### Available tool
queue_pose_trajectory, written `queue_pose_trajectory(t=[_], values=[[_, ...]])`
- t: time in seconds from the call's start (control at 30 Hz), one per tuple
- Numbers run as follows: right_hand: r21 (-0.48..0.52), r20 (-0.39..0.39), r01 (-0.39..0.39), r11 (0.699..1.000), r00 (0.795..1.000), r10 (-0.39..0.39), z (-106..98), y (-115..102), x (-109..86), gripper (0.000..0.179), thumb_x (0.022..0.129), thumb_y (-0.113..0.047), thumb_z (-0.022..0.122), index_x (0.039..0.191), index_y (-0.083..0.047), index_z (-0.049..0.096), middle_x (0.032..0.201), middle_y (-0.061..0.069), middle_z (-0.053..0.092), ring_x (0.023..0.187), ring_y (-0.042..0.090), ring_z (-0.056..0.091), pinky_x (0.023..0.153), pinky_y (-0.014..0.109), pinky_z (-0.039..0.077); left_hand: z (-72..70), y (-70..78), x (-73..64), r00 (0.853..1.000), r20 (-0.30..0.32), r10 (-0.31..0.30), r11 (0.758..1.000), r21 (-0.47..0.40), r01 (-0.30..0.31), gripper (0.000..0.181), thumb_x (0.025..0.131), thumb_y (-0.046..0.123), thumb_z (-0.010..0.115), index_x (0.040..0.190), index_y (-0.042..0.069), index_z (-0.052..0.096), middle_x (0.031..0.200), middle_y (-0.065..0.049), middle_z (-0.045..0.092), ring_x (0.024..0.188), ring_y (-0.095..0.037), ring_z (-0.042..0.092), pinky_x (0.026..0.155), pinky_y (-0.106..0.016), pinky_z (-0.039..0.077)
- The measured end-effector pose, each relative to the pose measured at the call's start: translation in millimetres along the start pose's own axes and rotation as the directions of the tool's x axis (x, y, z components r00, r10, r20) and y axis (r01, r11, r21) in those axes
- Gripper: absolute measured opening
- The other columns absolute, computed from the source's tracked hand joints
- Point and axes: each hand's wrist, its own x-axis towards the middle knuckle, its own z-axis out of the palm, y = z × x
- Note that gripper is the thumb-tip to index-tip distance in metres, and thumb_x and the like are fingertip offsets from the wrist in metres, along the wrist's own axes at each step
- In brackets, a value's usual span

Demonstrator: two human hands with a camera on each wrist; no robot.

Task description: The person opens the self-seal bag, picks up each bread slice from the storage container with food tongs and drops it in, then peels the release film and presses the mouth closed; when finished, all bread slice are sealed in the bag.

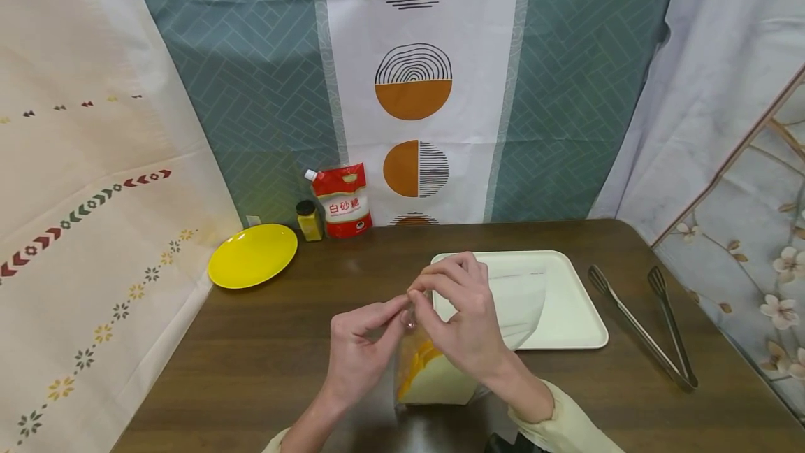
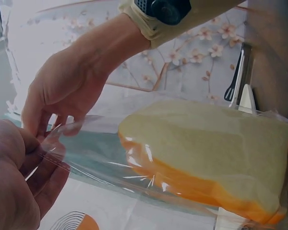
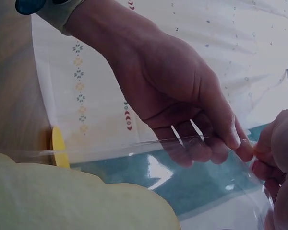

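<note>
A clear plastic bag [image 2: 103, 165] with sliced bread [image 1: 440, 377] inside stands upright on the table. The bread has pale faces and an orange-yellow crust. My left hand [image 1: 363, 347] pinches the bag's top edge between thumb and finger. Right beside it, my right hand [image 1: 462, 313] pinches the same edge, fingertips nearly meeting. In the left wrist view the bag's mouth stretches between both hands, away from the bread [image 2: 206, 151]. The right wrist view shows my left hand [image 3: 182, 91] across the clear film. Some fingertips of the right hand are hidden there.
Behind the bag lies a white tray [image 1: 575, 331], partly covered by clear plastic. Metal tongs [image 1: 648, 338] lie open to the right. At the back left are a yellow plate [image 1: 253, 256], a small black-capped jar [image 1: 309, 221] and a red-and-white sugar pouch [image 1: 343, 203]. Curtains hang around the table.
</note>
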Motion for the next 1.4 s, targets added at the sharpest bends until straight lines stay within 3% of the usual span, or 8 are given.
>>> queue_pose_trajectory(t=[0.43, 0.73, 0.83, 1.03, 1.13, 1.27, 1.4], values=[[-0.009, -0.016, -0.051, 0.999, 0.999, 0.051, 1, 0, -3.4, 0.007, 0.087, -0.005, 0.07, 0.082, -0.009, 0.071, 0.085, -0.001, 0.066, 0.09, 0.025, 0.051, 0.078, 0.044, 0.031, 1.6, 0.5, 0.5, 1.0, -0.003, -0.006, 1.0, 0.01, 0.006, 0.027, 0.083, -0.017, 0.07, 0.108, -0.007, 0.074, 0.078, -0.01, 0.072, 0.066, -0.019, 0.07, 0.062, -0.028, 0.059], [0.037, -0.043, -0.105, 0.994, 0.993, 0.107, -13, 3, 7.3, 0.009, 0.084, 0.004, 0.072, 0.085, -0.005, 0.071, 0.087, 0.003, 0.067, 0.089, 0.025, 0.054, 0.08, 0.035, 0.041, 2.8, -0.8, -3.9, 0.995, -0.024, -0.097, 0.992, -0.085, 0.094, 0.03, 0.084, -0.021, 0.066, 0.112, -0.009, 0.072, 0.091, -0.019, 0.074, 0.071, -0.023, 0.074, 0.067, -0.036, 0.06], [0.062, -0.07, -0.138, 0.989, 0.987, 0.142, -17, 4, 9.6, 0.012, 0.084, 0.007, 0.072, 0.085, -0.005, 0.07, 0.087, 0.004, 0.068, 0.087, 0.024, 0.055, 0.078, 0.031, 0.042, 2.7, -1.8, -6.7, 0.987, -0.048, -0.152, 0.985, -0.087, 0.148, 0.027, 0.086, -0.019, 0.066, 0.11, -0.009, 0.072, 0.084, -0.016, 0.074, 0.072, -0.022, 0.074, 0.071, -0.036, 0.06], [0.067, -0.071, -0.224, 0.972, 0.971, 0.229, -27, 5, 14.7, 0.014, 0.086, 0.008, 0.071, 0.085, -0.005, 0.07, 0.086, 0.002, 0.068, 0.083, 0.02, 0.054, 0.076, 0.029, 0.041, 1.7, -0.7, -9.5, 0.956, -0.109, -0.272, 0.958, -0.121, 0.259, 0.018, 0.088, -0.013, 0.067, 0.104, -0.009, 0.073, 0.078, -0.017, 0.073, 0.074, -0.019, 0.074, 0.072, -0.03, 0.059], [0.053, -0.089, -0.237, 0.97, 0.967, 0.241, -34, 6, 16.6, 0.014, 0.086, 0.01, 0.07, 0.086, -0.005, 0.07, 0.085, 0.002, 0.068, 0.083, 0.019, 0.055, 0.075, 0.03, 0.041, 1.2, 0.5, -7.8, 0.951, -0.12, -0.285, 0.954, -0.132, 0.269, 0.015, 0.089, -0.012, 0.067, 0.102, -0.01, 0.073, 0.08, -0.02, 0.072, 0.077, -0.018, 0.073, 0.073, -0.028, 0.059], [0.04, -0.118, -0.247, 0.968, 0.961, 0.25, -42, 9, 17.7, 0.013, 0.086, 0.01, 0.07, 0.087, -0.003, 0.07, 0.086, 0.005, 0.068, 0.084, 0.017, 0.056, 0.074, 0.032, 0.041, -0.4, -0.2, -4.9, 0.953, -0.112, -0.282, 0.955, -0.13, 0.267, 0.015, 0.089, -0.012, 0.067, 0.102, -0.009, 0.074, 0.095, -0.02, 0.073, 0.09, -0.021, 0.072, 0.079, -0.031, 0.058], [0.047, -0.141, -0.294, 0.955, 0.944, 0.298, -49, 11, 17.3, 0.011, 0.088, 0.01, 0.069, 0.09, -0.001, 0.07, 0.086, 0.007, 0.066, 0.079, 0.014, 0.055, 0.071, 0.026, 0.044, -1.8, -0.3, -3.9, 0.946, -0.08, -0.314, 0.942, -0.153, 0.299, 0.015, 0.091, -0.01, 0.066, 0.104, -0.009, 0.074, 0.102, -0.019, 0.073, 0.094, -0.025, 0.072, 0.083, -0.037, 0.057]])
